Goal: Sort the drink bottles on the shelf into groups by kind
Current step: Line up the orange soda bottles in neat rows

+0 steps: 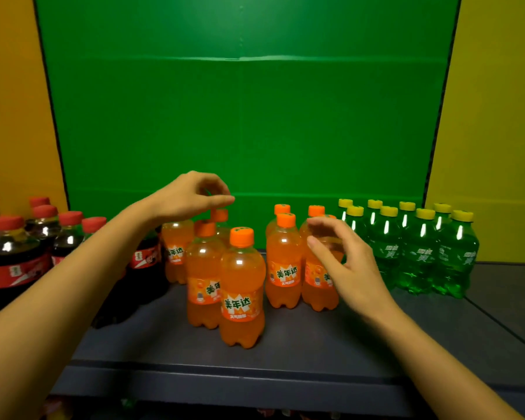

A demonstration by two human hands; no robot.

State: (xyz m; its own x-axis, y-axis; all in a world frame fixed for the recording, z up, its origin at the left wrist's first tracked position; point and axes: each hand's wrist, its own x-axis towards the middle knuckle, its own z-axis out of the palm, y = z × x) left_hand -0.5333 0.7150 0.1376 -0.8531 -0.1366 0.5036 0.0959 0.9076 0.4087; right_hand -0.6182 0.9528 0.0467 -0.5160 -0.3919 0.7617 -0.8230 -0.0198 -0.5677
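At six o'clock the nearest orange bottle [242, 286] stands alone near the shelf [285, 353] edge; a forearm sweep could topple it off. At three o'clock the right hand [343, 262], fingers spread and holding nothing, risks nudging the neighbouring green bottles [419, 250]. At twelve the left hand [191, 195] hangs curled over a rear orange cap [220, 215], grip unclear. Cola bottles [9, 253] crowd nine o'clock.

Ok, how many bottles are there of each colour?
Orange bottles: 8
Green bottles: 8
Dark cola bottles: at least 7; the left arm and the picture's edge hide part of that group
Total: at least 23
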